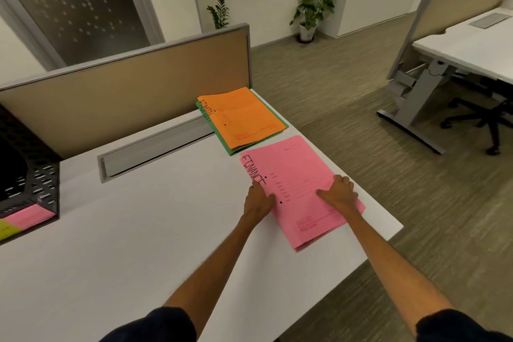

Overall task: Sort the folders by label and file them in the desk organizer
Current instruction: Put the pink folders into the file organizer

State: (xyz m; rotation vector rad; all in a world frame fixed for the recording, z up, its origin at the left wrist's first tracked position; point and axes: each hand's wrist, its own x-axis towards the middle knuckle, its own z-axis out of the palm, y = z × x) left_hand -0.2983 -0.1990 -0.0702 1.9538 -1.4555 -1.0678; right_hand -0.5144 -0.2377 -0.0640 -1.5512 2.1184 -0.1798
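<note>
Both hands' fingers (337, 193) flat on pink folder (299, 189), gripping nothing; orange folder (244, 119) beyond; organizer (30, 191) far left.

On the white desk (138, 230) lie three loose folders — one pink folder (299, 183), one orange folder (244, 116), one green folder (226, 144) beneath it — plus one black organizer (41, 189), two potted plants (313, 5) and two hands (256, 200).

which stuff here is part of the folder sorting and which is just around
Part of the job: pink FINANCE folder under the left hand and right hand; orange ADMIN folder on a green folder; black desk organizer already holding a pink folder.

Just around: potted plants, office chair, neighbouring desk.
</note>
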